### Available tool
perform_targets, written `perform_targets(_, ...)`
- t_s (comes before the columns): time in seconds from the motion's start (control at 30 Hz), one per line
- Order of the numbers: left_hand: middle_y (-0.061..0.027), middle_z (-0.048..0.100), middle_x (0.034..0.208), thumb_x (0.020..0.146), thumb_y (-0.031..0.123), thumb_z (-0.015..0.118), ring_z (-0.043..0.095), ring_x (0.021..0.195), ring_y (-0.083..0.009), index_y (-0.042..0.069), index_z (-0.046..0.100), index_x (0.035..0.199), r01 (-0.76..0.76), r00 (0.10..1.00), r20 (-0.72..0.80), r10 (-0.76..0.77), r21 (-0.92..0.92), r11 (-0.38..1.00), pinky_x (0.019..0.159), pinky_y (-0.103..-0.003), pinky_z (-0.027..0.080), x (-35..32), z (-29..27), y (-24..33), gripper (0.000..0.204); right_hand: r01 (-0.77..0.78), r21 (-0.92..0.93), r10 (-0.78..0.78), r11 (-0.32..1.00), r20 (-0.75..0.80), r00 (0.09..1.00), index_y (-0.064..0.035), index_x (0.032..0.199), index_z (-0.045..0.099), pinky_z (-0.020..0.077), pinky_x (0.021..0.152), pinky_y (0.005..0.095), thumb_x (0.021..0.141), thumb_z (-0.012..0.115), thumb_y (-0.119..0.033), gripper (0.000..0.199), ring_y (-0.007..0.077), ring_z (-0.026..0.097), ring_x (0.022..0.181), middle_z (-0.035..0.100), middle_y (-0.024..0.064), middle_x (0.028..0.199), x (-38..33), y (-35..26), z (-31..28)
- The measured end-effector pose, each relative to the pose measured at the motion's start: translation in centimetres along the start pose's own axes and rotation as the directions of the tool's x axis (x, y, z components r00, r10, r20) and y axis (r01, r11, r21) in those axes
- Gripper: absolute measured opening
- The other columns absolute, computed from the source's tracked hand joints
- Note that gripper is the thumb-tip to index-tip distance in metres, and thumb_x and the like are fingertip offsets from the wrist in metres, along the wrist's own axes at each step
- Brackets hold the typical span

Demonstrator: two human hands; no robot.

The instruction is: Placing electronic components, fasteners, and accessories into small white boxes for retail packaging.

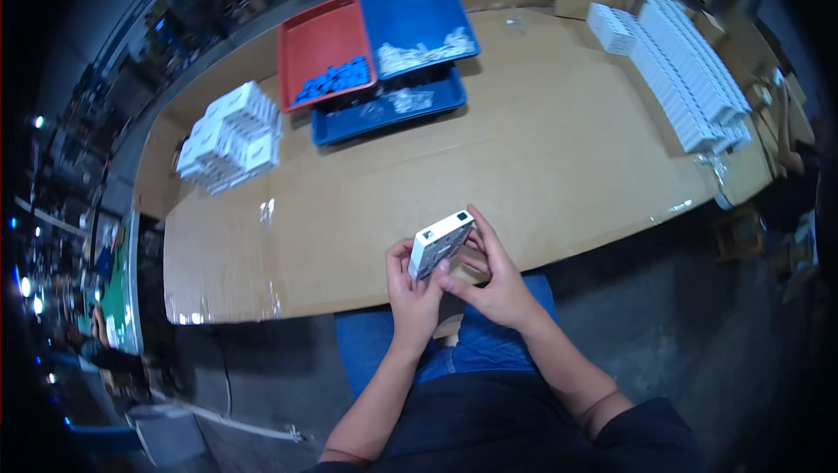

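Both hands hold one small white box [439,243] just over the near edge of the cardboard-covered table [541,150]. My left hand [412,290] grips its lower left side from below. My right hand [491,277] wraps the right side, with fingers along the box's edge. The box is tilted, one end pointing up and to the right. Its top end has a small dark mark.
A pile of white boxes [231,137] lies at the left of the table. A red tray [323,50] with blue parts and stacked blue trays [417,15] with white parts stand at the back. Long rows of white boxes [690,71] fill the right. Another person's arm [790,137] shows at far right.
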State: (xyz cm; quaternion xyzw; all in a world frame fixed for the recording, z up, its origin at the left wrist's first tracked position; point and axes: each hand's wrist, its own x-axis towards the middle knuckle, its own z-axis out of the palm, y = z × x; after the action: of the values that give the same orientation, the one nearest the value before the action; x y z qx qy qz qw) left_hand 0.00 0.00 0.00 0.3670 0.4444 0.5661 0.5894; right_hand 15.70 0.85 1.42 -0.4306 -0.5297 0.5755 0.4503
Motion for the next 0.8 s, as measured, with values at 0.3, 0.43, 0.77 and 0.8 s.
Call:
perform_targets(0.3,-0.0205,0.037,0.16,0.097,0.013,0.068,0.041,0.148,-0.0304,-0.001,0.02,0.163,-0.135,0.933,0.359,0.03,0.272,0.953,0.122,-0.043,0.033,-0.1,2.5,-0.3,0.083,0.123,0.155,-0.099,0.98,-0.153,0.983,-0.0085,0.166,0.019,0.0449,0.113,0.0439,0.088,0.082,-0.01,0.101,0.0263,0.048,0.14,0.046,0.0155,0.15,0.3,0.1,-4.7)
perform_targets(0.43,-0.0228,0.04,0.161,0.101,0.027,0.065,0.043,0.148,-0.0355,0.001,0.021,0.163,-0.237,0.895,0.441,0.073,0.329,0.914,0.123,-0.047,0.032,0.7,4.1,-1.0,0.081,0.219,0.452,-0.141,0.865,-0.199,0.97,-0.008,0.161,0.029,0.0483,0.111,0.0443,0.094,0.07,-0.02,0.08,0.0284,0.057,0.135,0.057,0.0181,0.143,-0.5,1.7,-10.0)
perform_targets(0.77,-0.0224,0.048,0.153,0.1,0.019,0.062,0.054,0.136,-0.0315,0.006,0.025,0.163,-0.224,0.876,0.482,0.011,0.388,0.894,0.117,-0.046,0.038,2.1,7.8,-3.0,0.074,0.388,0.445,-0.069,0.808,-0.581,0.811,-0.0076,0.152,0.041,0.0577,0.1,0.0411,0.096,0.072,-0.02,0.065,0.0262,0.067,0.119,0.064,0.0146,0.131,-3.7,0.1,-24.3)
perform_targets(0.8,-0.022,0.049,0.152,0.1,0.016,0.061,0.055,0.134,-0.0308,0.005,0.026,0.163,-0.242,0.874,0.486,0.018,0.403,0.882,0.117,-0.046,0.038,2.4,8.0,-3.1,0.073,0.357,0.35,-0.071,0.866,-0.621,0.781,-0.0072,0.152,0.041,0.0571,0.099,0.0397,0.095,0.074,-0.018,0.066,0.0241,0.066,0.118,0.063,0.0133,0.129,-3.8,0.0,-25.9)
